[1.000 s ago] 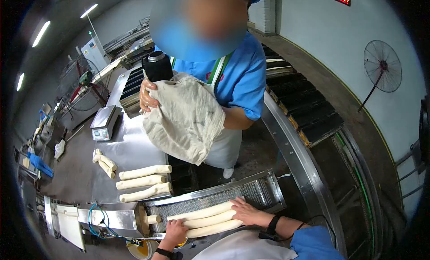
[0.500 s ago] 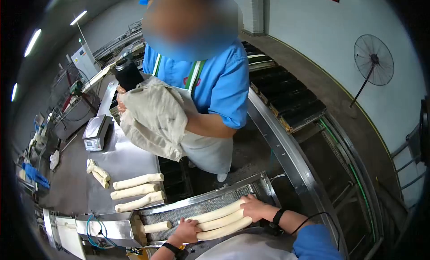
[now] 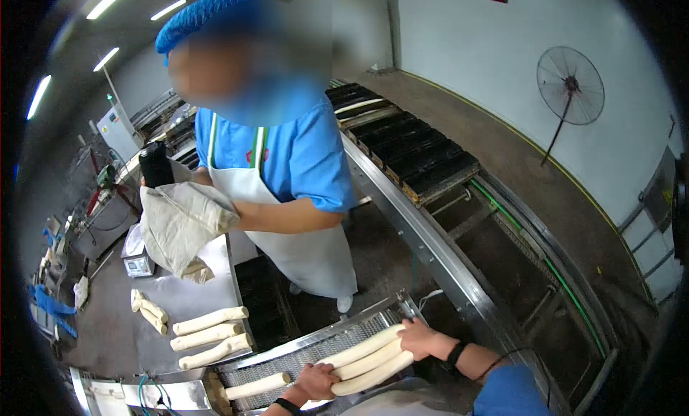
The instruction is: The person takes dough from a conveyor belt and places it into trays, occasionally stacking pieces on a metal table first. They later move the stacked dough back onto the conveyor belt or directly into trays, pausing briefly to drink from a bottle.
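Note:
Three long pale dough logs (image 3: 370,361) lie side by side between my hands, over the metal mesh conveyor belt (image 3: 305,349). My left hand (image 3: 316,381) is closed round their left ends, its thumb and fingers spanning the bunch. At their right ends my right hand (image 3: 423,338) grips them, fingers bent over the top. Another dough log (image 3: 257,386) lies on the belt just left of my left hand, close to the machine outlet (image 3: 214,389).
Several dough pieces (image 3: 209,336) rest on the steel table (image 3: 154,351) near a scale (image 3: 138,254). Across the belt a co-worker (image 3: 287,158) holds a cloth (image 3: 183,222) and a black cylinder (image 3: 156,165). A roller line with dark trays (image 3: 409,147) runs behind; a fan (image 3: 570,84) stands right.
The single dough log has come farther out along the belt toward my left hand. My view has shifted right. Both hands still hold the three logs; the co-worker's head has turned and the cloth is lower.

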Demonstrator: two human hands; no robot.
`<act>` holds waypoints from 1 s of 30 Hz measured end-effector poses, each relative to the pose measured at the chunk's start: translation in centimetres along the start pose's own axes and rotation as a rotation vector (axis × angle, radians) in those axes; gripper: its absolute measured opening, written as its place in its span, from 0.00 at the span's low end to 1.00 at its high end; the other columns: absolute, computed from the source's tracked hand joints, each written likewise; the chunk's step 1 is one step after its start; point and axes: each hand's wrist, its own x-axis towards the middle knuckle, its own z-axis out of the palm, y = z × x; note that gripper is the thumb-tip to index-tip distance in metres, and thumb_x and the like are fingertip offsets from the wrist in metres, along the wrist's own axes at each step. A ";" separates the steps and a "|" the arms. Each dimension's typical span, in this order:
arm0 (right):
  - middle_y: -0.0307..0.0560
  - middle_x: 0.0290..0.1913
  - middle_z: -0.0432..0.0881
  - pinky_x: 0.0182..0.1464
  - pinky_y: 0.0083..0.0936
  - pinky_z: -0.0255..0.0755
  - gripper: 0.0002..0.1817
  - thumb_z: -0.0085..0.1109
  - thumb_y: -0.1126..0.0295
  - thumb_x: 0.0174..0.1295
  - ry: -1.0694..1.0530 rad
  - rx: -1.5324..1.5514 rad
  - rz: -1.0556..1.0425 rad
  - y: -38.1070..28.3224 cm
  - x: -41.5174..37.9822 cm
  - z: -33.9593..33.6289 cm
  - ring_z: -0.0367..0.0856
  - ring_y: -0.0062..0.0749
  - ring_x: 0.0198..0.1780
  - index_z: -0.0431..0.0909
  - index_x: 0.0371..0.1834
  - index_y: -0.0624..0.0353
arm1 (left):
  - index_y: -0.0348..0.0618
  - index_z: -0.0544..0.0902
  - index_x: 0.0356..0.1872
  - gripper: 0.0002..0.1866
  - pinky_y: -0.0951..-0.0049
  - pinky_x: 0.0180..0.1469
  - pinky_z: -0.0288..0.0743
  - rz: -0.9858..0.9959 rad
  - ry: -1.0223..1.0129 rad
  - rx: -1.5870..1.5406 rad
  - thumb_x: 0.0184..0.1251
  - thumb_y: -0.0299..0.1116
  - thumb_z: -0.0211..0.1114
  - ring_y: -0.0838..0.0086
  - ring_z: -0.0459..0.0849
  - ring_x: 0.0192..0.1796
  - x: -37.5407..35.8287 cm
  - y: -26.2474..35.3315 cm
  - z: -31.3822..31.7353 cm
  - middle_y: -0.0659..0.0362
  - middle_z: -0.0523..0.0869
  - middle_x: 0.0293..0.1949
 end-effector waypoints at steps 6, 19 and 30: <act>0.42 0.45 0.83 0.55 0.49 0.68 0.14 0.69 0.59 0.42 -0.018 -0.009 0.050 0.0 -4.0 -1.8 0.74 0.50 0.56 0.90 0.34 0.45 | 0.66 0.85 0.51 0.24 0.47 0.51 0.75 0.096 0.107 0.044 0.49 0.50 0.70 0.60 0.82 0.55 1.6 1.2 -0.3 0.58 0.80 0.48; 0.42 0.40 0.82 0.54 0.42 0.63 0.20 0.70 0.53 0.36 0.211 0.060 -0.172 -4.3 0.7 -11.1 0.72 0.45 0.52 0.91 0.38 0.41 | 0.56 0.88 0.44 0.22 0.56 0.55 0.72 -0.092 0.464 -0.165 0.42 0.44 0.73 0.64 0.79 0.60 -10.4 -2.2 -3.3 0.56 0.82 0.58; 0.51 0.59 0.77 0.71 0.49 0.61 0.21 0.63 0.75 0.52 0.883 0.308 -0.583 -22.3 23.4 -20.8 0.67 0.53 0.69 0.84 0.52 0.49 | 0.49 0.88 0.46 0.19 0.54 0.60 0.72 -1.016 0.992 0.132 0.50 0.20 0.68 0.55 0.80 0.55 -35.6 -13.5 -5.4 0.53 0.85 0.51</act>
